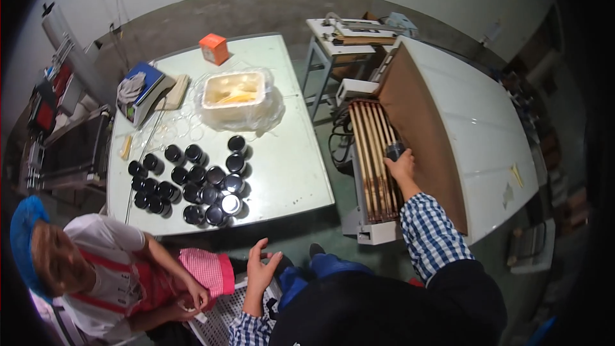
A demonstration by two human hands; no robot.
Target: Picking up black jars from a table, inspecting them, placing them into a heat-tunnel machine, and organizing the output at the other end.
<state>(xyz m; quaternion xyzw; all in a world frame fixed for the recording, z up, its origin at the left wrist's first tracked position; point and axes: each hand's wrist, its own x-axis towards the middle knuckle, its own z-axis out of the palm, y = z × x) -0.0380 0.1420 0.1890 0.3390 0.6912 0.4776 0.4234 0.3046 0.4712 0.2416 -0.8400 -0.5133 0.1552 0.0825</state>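
Note:
My right hand [402, 167] grips a dark cylindrical jar [395, 150] over the pale rollers [367, 154] of a conveyor, beside a brown curtain. Whether the jar touches the rollers I cannot tell. My left hand [262, 269] is held out in front of my body, fingers apart, with nothing in it. It is nearest to a white perforated plastic crate [223, 319]. Several black jars with shiny black tops [209, 194] stand close together on the pale table [288, 173] ahead of me.
A co-worker [110, 269] in a blue cap and red apron sits at the left. On the table are a plastic-lined white tub [234, 91], an orange box [214, 49] and a blue-topped device [144, 89]. A white-topped machine [480, 120] stands right of the rollers.

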